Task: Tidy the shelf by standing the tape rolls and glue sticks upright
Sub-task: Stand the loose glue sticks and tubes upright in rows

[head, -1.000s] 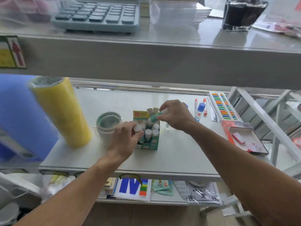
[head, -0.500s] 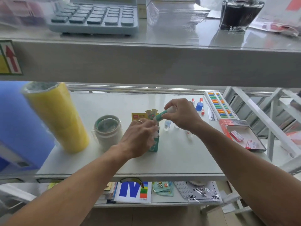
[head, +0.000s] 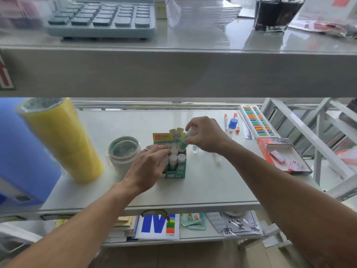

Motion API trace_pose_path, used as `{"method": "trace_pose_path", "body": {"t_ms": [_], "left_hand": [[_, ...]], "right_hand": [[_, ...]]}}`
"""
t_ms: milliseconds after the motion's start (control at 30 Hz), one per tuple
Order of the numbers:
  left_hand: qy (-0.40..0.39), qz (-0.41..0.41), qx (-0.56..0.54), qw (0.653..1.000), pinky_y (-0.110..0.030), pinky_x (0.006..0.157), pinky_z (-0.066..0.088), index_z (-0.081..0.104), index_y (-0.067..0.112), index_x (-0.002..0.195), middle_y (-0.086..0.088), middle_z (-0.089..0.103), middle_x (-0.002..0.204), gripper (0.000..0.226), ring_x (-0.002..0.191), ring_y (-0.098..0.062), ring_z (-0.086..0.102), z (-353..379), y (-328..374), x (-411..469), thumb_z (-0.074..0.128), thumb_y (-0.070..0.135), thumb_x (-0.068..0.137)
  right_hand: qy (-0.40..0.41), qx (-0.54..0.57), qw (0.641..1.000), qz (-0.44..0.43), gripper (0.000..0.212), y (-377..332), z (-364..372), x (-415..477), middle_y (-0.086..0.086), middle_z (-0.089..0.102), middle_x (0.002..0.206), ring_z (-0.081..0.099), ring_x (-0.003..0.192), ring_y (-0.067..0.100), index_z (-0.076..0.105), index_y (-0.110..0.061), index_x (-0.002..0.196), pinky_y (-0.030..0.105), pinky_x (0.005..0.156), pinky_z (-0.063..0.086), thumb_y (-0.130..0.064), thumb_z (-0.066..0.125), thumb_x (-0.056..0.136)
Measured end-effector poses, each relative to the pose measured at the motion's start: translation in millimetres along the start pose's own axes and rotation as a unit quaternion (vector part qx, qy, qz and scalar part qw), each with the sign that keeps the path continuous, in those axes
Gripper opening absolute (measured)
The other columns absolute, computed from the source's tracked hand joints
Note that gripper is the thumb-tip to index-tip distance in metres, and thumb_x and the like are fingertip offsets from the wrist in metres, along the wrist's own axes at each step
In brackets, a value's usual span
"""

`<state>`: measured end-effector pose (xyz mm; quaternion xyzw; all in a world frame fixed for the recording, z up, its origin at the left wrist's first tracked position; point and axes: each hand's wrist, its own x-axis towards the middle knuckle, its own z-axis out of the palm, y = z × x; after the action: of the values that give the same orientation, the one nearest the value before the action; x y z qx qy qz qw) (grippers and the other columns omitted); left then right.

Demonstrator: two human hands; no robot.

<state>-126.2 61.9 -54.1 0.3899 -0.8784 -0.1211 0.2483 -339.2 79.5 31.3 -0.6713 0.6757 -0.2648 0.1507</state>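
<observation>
Teal glue stick [head: 182, 141], head view: pinched by the right hand [head: 204, 135] over the back row of the box [head: 174, 172] on the shelf [head: 212, 182]. Long axis tilted, cap up-right, base down-left toward the box. The left hand [head: 148, 165] steadies the box, fingers fairly straight, gripping nothing. Judged step: insertion; next, swing it vertical and lower.

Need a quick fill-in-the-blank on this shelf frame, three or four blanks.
The right hand pinches a ____ over the green box.
The held stick is ____, not upright.
The yellow tape rolls stand to the box's ____.
The blue calculator sits on the ____ shelf.
Missing: glue stick; tilted; left; upper.
</observation>
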Motion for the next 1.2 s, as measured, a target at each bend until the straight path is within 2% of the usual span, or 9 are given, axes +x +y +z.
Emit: {"method": "trace_pose_path", "body": {"t_ms": [100,300,433,567,700,767,867,1000,1200], "left_hand": [[0.018,-0.002,-0.005,1.0,-0.04,0.101,0.049,0.066,0.014,0.125,0.0,0.063,0.131,0.036,0.124,-0.02,0.054,0.6,-6.2,-7.2,0.063,0.006,0.09],[0.046,-0.013,-0.022,0.999,-0.029,0.102,0.045,0.064,0.008,0.125,-0.005,0.062,0.133,0.037,0.122,-0.022,0.057,2.7,-8.4,-15.7,0.067,0.004,0.089],[0.08,-0.048,-0.059,0.994,-0.027,0.106,0.042,0.056,0.007,0.134,-0.005,0.056,0.139,0.046,0.127,-0.018,0.052,3.6,-4.1,-25.1,0.066,0.003,0.089],[0.102,-0.192,-0.179,0.96,-0.033,0.103,0.049,0.047,0.014,0.143,0.0,0.054,0.137,0.055,0.121,-0.012,0.053,16.8,3.1,-51.2,0.065,0.009,0.091],[0.025,-0.321,-0.246,0.914,-0.039,0.115,0.036,0.035,0.017,0.151,-0.002,0.044,0.151,0.064,0.139,-0.016,0.041,38.1,-1.8,-58.9,0.064,0.016,0.094],[0.023,-0.323,-0.266,0.908,-0.032,0.112,0.036,0.042,0.018,0.146,0.001,0.05,0.145,0.058,0.137,-0.015,0.044,43.1,1.5,-56.5,0.064,0.012,0.093],[0.028,-0.318,-0.275,0.907,-0.024,0.104,0.038,0.047,0.024,0.142,0.01,0.055,0.135,0.056,0.13,-0.009,0.049,47.3,7.5,-57.2,0.064,0.007,0.092],[0.038,-0.328,-0.284,0.9,-0.027,0.105,0.039,0.048,0.024,0.142,0.006,0.057,0.138,0.055,0.13,-0.01,0.05,50.3,6.6,-57.2,0.064,0.007,0.092],[0.051,-0.318,-0.284,0.903,-0.036,0.109,0.042,0.053,0.026,0.137,0.007,0.061,0.132,0.05,0.126,-0.01,0.053,52.4,5.6,-57.4,0.064,0.008,0.092]], "right_hand": [[-0.064,-0.046,0.997,-0.007,0.029,-6.8,5.2,5.8,0.001,0.06,0.089,0.058,0.082,0.019,0.069,-0.007,0.106,0.016,0.053,0.039,-0.01,0.079,0.079],[-0.116,-0.109,0.987,-0.009,0.013,-11.0,21.1,16.2,0.007,0.065,0.086,0.059,0.077,0.024,0.07,-0.006,0.094,0.027,0.051,0.042,-0.005,0.064,0.083],[-0.12,-0.099,0.988,-0.004,0.012,-1.8,28.3,12.0,0.009,0.07,0.092,0.063,0.086,0.027,0.07,-0.005,0.094,0.036,0.067,0.057,-0.009,0.064,0.084],[0.001,0.032,0.996,0.089,0.028,30.6,36.5,-18.7,0.005,0.072,0.097,0.067,0.088,0.019,0.069,-0.006,0.109,0.03,0.08,0.058,-0.006,0.073,0.081],[-0.074,0.114,0.973,0.186,0.062,61.1,80.3,-59.8,0.004,0.067,0.112,0.067,0.095,0.017,0.057,-0.011,0.133,0.036,0.088,0.059,-0.017,0.083,0.077],[-0.064,0.138,0.971,0.186,0.068,63.7,100.5,-66.1,0.005,0.067,0.118,0.067,0.093,0.014,0.053,-0.012,0.138,0.027,0.082,0.058,-0.023,0.084,0.078],[-0.024,0.137,0.977,0.16,0.056,57.8,117.5,-65.2,0.001,0.07,0.114,0.067,0.087,0.008,0.059,-0.014,0.134,0.012,0.069,0.051,-0.028,0.08,0.083],[0.01,0.108,0.982,0.154,0.039,55.8,128.2,-60.8,-0.001,0.073,0.108,0.067,0.086,0.008,0.068,-0.016,0.122,0.018,0.073,0.054,-0.028,0.078,0.086],[0.006,0.115,0.984,0.138,0.036,57.1,126.3,-61.4,-0.003,0.073,0.106,0.067,0.085,0.007,0.07,-0.017,0.119,0.023,0.078,0.059,-0.028,0.078,0.086]]}}
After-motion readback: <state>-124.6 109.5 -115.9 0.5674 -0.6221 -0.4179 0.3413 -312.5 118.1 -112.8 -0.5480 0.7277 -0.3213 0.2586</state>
